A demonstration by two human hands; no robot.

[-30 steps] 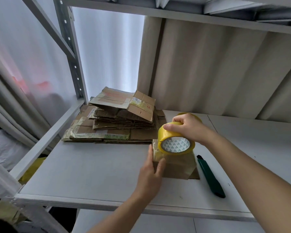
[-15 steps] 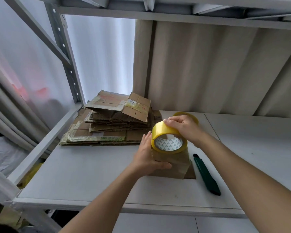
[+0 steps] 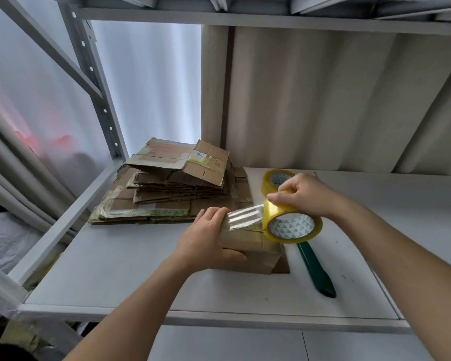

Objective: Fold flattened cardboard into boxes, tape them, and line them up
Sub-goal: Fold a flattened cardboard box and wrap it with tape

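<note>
A small folded cardboard box [image 3: 253, 252] stands on the white shelf [image 3: 130, 267]. My left hand [image 3: 208, 239] grips its left side, thumb on the front face and fingers over the top edge, pressing down the end of a clear tape strip [image 3: 245, 217]. My right hand [image 3: 303, 195] grips a yellow tape roll [image 3: 292, 224] from above, held over the box's right end. The strip stretches between the roll and the box top. A stack of flattened cardboard [image 3: 175, 188] lies at the back left.
A second yellow tape roll [image 3: 276, 179] lies behind my right hand. A green utility knife [image 3: 317, 269] lies right of the box. Metal shelf uprights [image 3: 94, 82] rise at the left, and a shelf deck hangs overhead. Curtains hang behind.
My right hand has moved the roll to the right, drawing out a strip of tape. My left hand has shifted onto the box's top left edge, pinning the tape end.
</note>
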